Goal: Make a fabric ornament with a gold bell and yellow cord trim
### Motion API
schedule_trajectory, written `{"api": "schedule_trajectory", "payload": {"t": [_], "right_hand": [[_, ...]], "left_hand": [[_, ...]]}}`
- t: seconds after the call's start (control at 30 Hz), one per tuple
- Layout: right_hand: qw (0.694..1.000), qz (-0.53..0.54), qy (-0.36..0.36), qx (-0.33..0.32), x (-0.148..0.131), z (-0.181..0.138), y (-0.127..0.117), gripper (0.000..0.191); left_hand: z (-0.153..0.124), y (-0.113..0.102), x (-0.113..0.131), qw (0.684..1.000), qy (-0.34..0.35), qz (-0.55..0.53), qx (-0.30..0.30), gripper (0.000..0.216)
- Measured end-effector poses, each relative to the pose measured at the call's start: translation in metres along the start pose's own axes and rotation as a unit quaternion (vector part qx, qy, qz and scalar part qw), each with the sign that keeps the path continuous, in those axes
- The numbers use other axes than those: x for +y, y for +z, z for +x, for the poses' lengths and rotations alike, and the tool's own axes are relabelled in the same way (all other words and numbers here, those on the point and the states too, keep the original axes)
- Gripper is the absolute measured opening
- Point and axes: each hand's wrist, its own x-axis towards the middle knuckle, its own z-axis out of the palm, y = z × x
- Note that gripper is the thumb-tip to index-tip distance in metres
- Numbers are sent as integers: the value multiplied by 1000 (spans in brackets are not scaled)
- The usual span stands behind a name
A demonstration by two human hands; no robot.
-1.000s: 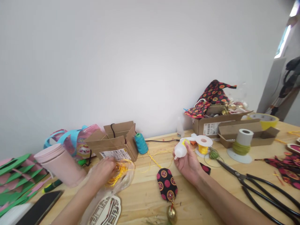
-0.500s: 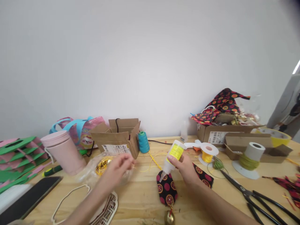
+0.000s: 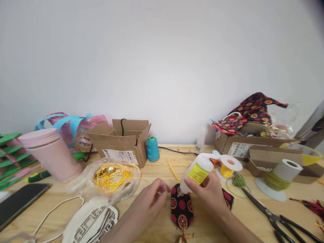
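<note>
My right hand is closed around a white glue bottle with a yellow label. The bottle is tipped down to the left, its nozzle at the upper part of a dark patterned fabric pendant. A yellow cord runs up from the pendant's top, and a partly cut-off gold bell hangs at its lower end. Close by the pendant's upper left edge is my left hand, fingers curled together; what they hold, if anything, is hidden. Another patterned fabric piece lies partly behind my right hand.
Black scissors and thread spools lie to the right. A bag of yellow cord, a cut-out plaque, a pink cup and a phone are leftward. Cardboard boxes and a teal thread cone stand behind.
My left hand has moved right and down, from beside the yellow cord bag to the pendant's edge. The glue bottle has shifted slightly right and leans more. The camera view has shifted.
</note>
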Motion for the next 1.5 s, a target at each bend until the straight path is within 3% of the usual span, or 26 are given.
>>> {"api": "schedule_trajectory", "payload": {"t": [0.13,0.27,0.47,0.9,1.2,1.5], "right_hand": [[997,-61,-40,-11,8,-7,6,25],[987,-143,-75,-15,7,-11,12,25],[981,-158,-105,-52,-2,-8,15,24],[972,-208,-90,-54,-5,-3,17,29],[961,-241,-128,-38,-8,-4,19,27],[949,-269,-158,-45,-10,-5,20,26]], "left_hand": [[-21,-3,3,989,50,127,-54,11],[-27,1,1,955,74,257,-124,13],[-26,7,-1,928,109,334,-127,13],[-31,8,-13,947,130,277,-94,13],[-30,4,-1,944,113,290,-110,19],[-32,6,-6,948,117,281,-95,19]]}}
